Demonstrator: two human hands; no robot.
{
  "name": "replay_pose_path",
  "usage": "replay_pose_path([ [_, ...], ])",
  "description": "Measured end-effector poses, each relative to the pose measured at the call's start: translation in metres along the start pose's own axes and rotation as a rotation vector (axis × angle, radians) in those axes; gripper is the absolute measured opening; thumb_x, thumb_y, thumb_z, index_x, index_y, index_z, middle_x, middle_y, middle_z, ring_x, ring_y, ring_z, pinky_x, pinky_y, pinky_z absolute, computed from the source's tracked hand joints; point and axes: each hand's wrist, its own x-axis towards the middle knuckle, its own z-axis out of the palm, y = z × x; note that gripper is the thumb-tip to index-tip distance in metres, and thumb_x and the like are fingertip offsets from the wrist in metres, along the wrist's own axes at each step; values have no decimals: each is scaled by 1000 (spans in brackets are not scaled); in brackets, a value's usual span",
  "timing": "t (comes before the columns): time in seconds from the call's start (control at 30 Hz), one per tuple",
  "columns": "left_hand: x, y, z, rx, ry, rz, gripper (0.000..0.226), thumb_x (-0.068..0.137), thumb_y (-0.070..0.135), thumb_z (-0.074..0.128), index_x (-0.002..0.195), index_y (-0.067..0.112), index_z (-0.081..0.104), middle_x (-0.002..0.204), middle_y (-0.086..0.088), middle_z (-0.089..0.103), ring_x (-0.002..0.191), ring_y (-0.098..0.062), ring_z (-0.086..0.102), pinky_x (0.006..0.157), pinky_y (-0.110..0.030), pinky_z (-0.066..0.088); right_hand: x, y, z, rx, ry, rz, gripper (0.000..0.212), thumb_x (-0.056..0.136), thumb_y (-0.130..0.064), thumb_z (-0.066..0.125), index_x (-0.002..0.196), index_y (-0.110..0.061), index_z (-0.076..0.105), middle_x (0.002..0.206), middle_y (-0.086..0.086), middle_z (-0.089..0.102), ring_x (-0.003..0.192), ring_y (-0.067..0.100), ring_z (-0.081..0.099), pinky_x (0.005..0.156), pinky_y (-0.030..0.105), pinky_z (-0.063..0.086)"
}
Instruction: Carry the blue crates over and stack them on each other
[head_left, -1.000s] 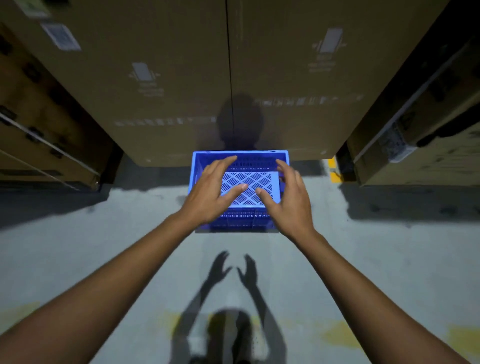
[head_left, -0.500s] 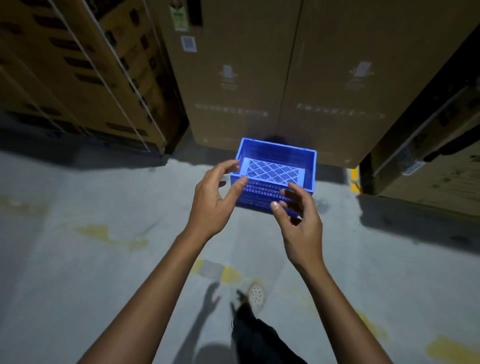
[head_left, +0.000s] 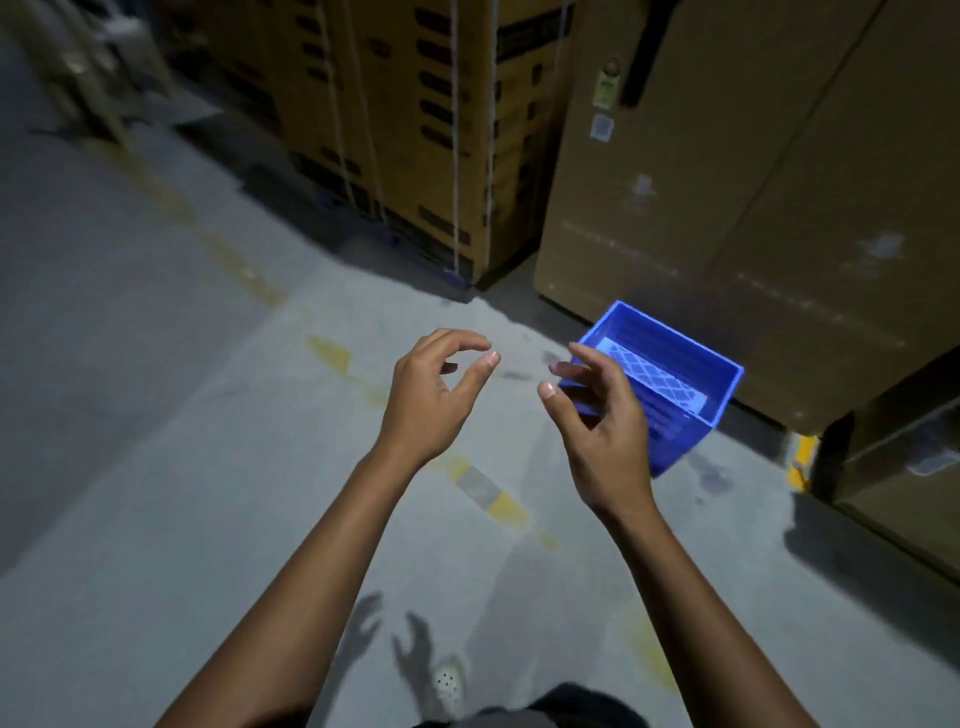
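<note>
One blue plastic crate (head_left: 691, 358) stands on the concrete floor at the right, close against a tall cardboard box. It is empty, with a pale lattice bottom showing inside. My right hand (head_left: 602, 421) hovers in front of the crate's near left corner and hides part of it; its fingers are apart and hold nothing. My left hand (head_left: 431, 395) is raised over bare floor to the left of the crate, fingers curled loosely and empty. No other crate is in view.
Large brown cardboard boxes (head_left: 753, 197) wall off the right and back. A strapped stack of printed cartons (head_left: 415, 135) stands at the back centre. Grey concrete floor (head_left: 156, 415) with worn yellow markings (head_left: 488, 493) stretches to the left. My shoe (head_left: 447, 686) shows at the bottom.
The view has swung left, so the crate has slid from the centre to the right. Both hands have come off the crate and now hover empty, away from its rim.
</note>
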Motion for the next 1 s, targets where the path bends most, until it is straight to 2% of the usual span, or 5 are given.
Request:
replay_pose_path([
  [0.13, -78, 9, -46, 51, 163, -58, 15, 93, 29, 62, 99, 19, 71, 101, 11, 68, 103, -7, 62, 85, -36, 55, -57, -23, 19, 11, -188, -40, 43, 90, -30, 67, 130, -28, 52, 115, -9, 66, 98, 3, 64, 77, 19, 54],
  [0.3, -202, 17, -87, 104, 348, -199, 11, 92, 24, 63, 94, 17, 71, 98, 11, 69, 101, -7, 63, 84, -34, 55, -145, -31, 35, 106, -370, -23, 38, 89, -25, 68, 125, -28, 55, 108, -12, 67, 94, 2, 64, 75, 15, 51],
  [0.47, -343, 21, -131, 183, 411, -387, 7, 92, 24, 64, 90, 22, 71, 95, 14, 69, 98, -7, 64, 83, -37, 55, -252, -35, 61, 192, -556, 50, 35, 89, -20, 68, 122, -23, 57, 106, -5, 69, 92, 1, 65, 74, 12, 47],
  [0.67, -475, 40, -202, 250, 664, -499, 7, 91, 22, 64, 89, 25, 71, 94, 16, 69, 95, -3, 64, 77, -23, 50, -369, -75, 106, 231, -808, 20, 35, 89, -19, 69, 121, -26, 58, 105, -8, 69, 89, 4, 65, 75, 14, 49],
  [1.0, -694, 62, -342, 302, 893, -524, 6, 90, 15, 65, 89, 16, 71, 92, 7, 71, 87, -4, 65, 73, -13, 47, -579, -148, 208, 259, -1014, -57, 33, 89, -17, 69, 120, -23, 58, 103, -6, 69, 86, 4, 64, 71, 12, 48],
])
